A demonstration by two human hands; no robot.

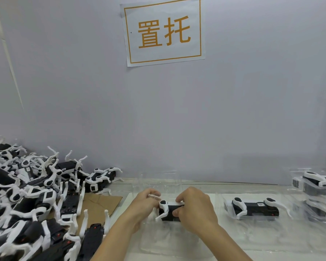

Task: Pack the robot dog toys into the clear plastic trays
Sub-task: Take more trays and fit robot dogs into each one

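Note:
A black-and-white robot dog toy [167, 210] lies on its side over a clear plastic tray [169, 240] in the middle of the table. My right hand [195, 208] grips its body from the right, thumb and fingers curled round it. At the toy's left end my left hand [145, 201] pinches a white leg. Another robot dog [254, 208] lies packed in a clear tray [256, 219] to the right.
A big heap of loose robot dogs [32, 194] fills the left side, partly on a brown cardboard sheet [100, 204]. A stack of filled trays [316, 193] stands at the far right. A grey wall with a paper sign [164, 31] closes the back.

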